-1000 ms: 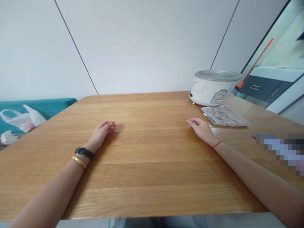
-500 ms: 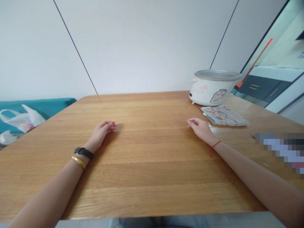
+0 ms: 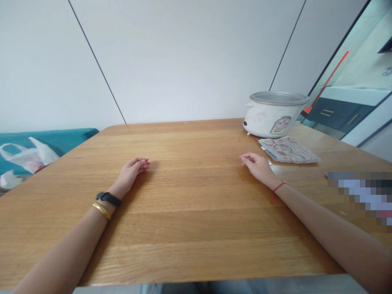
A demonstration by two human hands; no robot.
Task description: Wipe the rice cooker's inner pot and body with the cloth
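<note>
My left hand (image 3: 134,168) rests on its side on the wooden table (image 3: 190,204), its fingers loosely curled together with nothing in them. A black band (image 3: 108,199) and a gold bangle (image 3: 101,211) circle that wrist. Across from it, my right hand (image 3: 255,164) lies on the table with fingers bent in and thumb close to them, holding nothing visible. It wears a red string bracelet (image 3: 278,186). Just beyond the right hand is a folded patterned cloth (image 3: 289,150), apart from the fingers. Behind the cloth stands a white rice cooker (image 3: 269,118) without a lid.
A pixelated flat item (image 3: 361,192) lies at the table's right side. Left of the table, a white plastic bag (image 3: 30,155) sits on a teal seat (image 3: 73,136). A pale wall (image 3: 183,61) rises behind. An orange-handled broom (image 3: 329,79) leans in the doorway at right.
The view has shifted very slightly, so everything sits a little lower in the picture. Both hands keep their place and pose on the table.
</note>
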